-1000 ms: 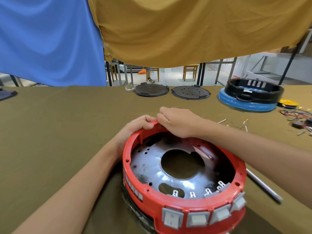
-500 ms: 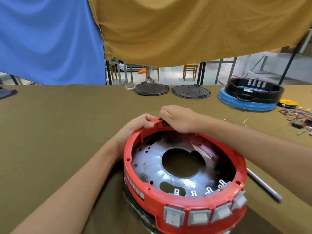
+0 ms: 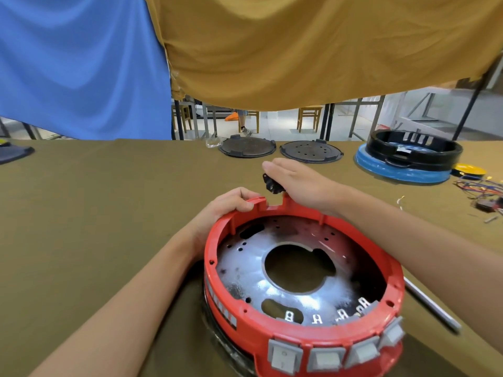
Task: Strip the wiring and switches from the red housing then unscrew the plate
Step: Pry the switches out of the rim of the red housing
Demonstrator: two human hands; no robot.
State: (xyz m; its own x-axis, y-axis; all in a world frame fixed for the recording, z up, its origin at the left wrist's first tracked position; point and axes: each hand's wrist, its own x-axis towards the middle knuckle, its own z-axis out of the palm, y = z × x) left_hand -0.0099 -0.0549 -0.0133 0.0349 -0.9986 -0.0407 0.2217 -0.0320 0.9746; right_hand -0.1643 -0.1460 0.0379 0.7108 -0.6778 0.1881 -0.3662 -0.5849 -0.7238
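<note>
The red round housing (image 3: 304, 341) stands on the table in front of me, with a shiny metal plate (image 3: 245, 270) inside and several grey rocker switches (image 3: 326, 359) along its near wall. My left hand (image 3: 231, 204) grips the far rim beside an open notch. My right hand (image 3: 296, 180) is lifted just above and behind that notch, holding a small black part (image 3: 272, 183) under its fingers; the fingertips point left.
Two dark round lids (image 3: 246, 146) lie at the table's far edge. A black ring on a blue base (image 3: 402, 167) stands far right, with a yellow disc (image 3: 469, 170) and loose coloured wires (image 3: 481, 187) beside it. A metal rod (image 3: 432, 308) lies right of the housing.
My right hand has come up off the far rim with the small black part, leaving the notch in the rim empty. My left hand stays on the rim.
</note>
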